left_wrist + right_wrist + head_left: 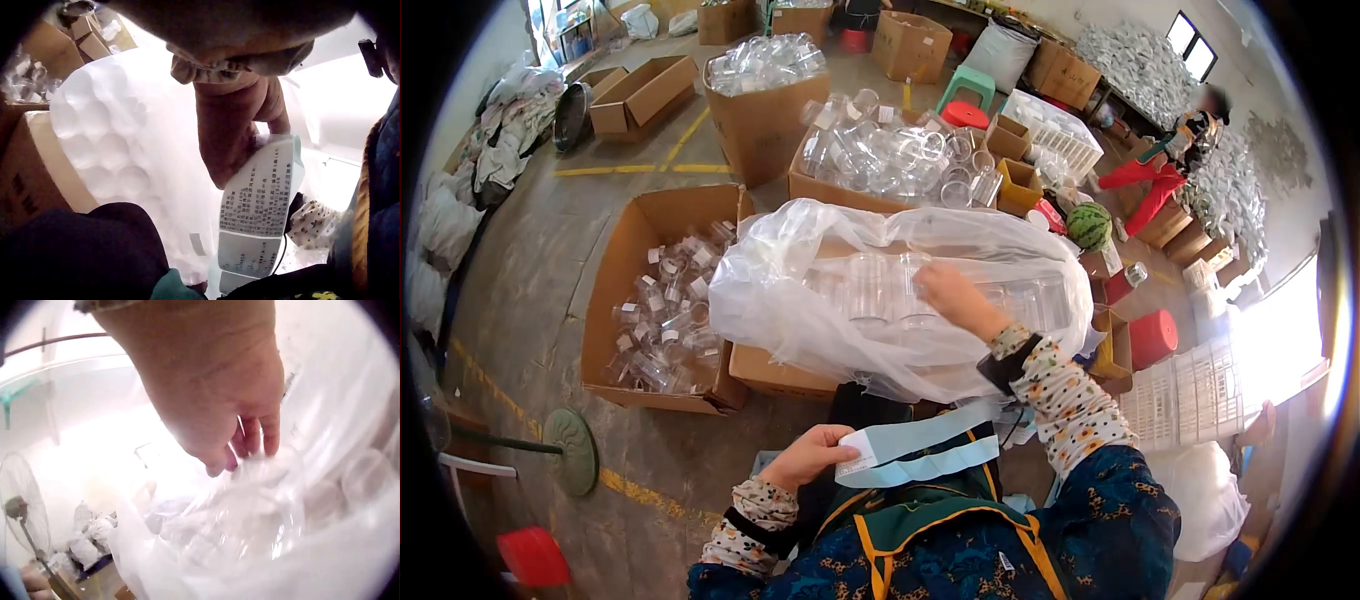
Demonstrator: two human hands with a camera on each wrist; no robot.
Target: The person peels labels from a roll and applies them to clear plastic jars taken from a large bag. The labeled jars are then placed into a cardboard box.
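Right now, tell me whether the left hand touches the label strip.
Touching: the head view shows the left hand pinching the label strip at one edge.

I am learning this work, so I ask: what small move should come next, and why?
Probably lift the clear jar from the translucent bag: the right hand is at it and no label shows on it, the left hand holds a label strip, and several jars in the carton at left bear white labels.

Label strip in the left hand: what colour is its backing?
Pale blue, clearest in the head view, where the left hand holds the label strip.
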